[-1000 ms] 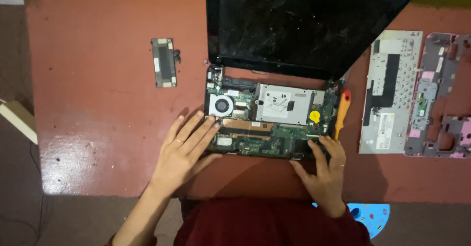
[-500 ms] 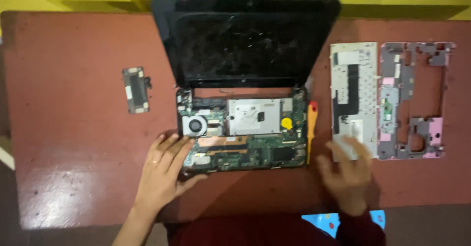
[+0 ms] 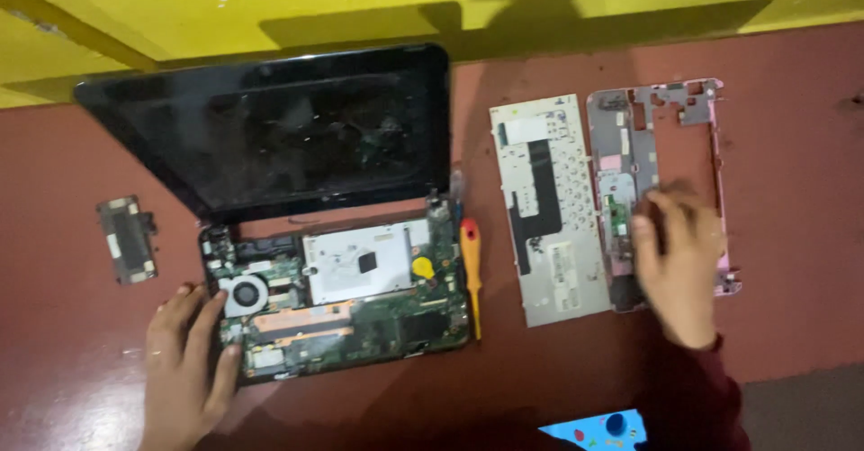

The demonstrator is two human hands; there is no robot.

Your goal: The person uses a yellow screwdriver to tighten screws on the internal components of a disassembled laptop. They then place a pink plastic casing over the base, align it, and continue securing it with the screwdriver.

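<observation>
Here our right hand (image 3: pixel 677 266) lies flat, grasping nothing, on the thin, brittle-looking pink frame (image 3: pixel 711 145), best lifted by its outer rails, while our left hand (image 3: pixel 184 361) rests open on the laptop base (image 3: pixel 360 316).

A yellow-handled screwdriver (image 3: pixel 470 266) is laid beside an upturned grey keyboard (image 3: pixel 544 208). A small dark component (image 3: pixel 127 239) is set apart on the reddish table (image 3: pixel 792 190).
</observation>
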